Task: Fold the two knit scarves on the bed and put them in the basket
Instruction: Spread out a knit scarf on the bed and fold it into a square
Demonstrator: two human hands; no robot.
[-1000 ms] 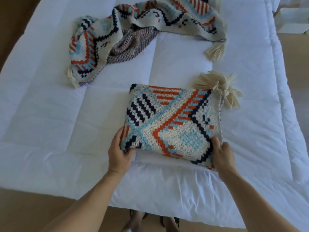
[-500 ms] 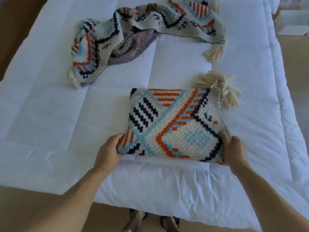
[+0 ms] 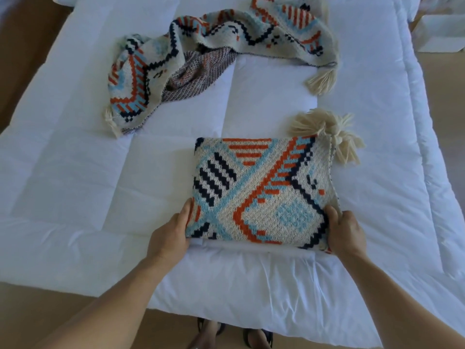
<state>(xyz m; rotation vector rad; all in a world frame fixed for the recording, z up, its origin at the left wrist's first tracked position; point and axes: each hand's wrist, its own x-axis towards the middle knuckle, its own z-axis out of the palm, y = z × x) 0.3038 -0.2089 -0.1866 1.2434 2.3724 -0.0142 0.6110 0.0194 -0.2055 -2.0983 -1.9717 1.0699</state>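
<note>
Folded scarf (image 3: 259, 195) sits as a thick square pad at the centre of the frame, near the lower edge of the white bed (image 3: 75, 187), its cream tassels (image 3: 334, 137) splayed off the upper right corner. Over the last second the left hand (image 3: 168, 238) has slid from under the near-left corner out to the pad's left side, while the right hand (image 3: 346, 231) stays curled on the lower right corner; both now clasp its edges, so a lift looks imminent. Second scarf (image 3: 201, 66) lies unfolded across the upper frame. No basket is in view.
</note>
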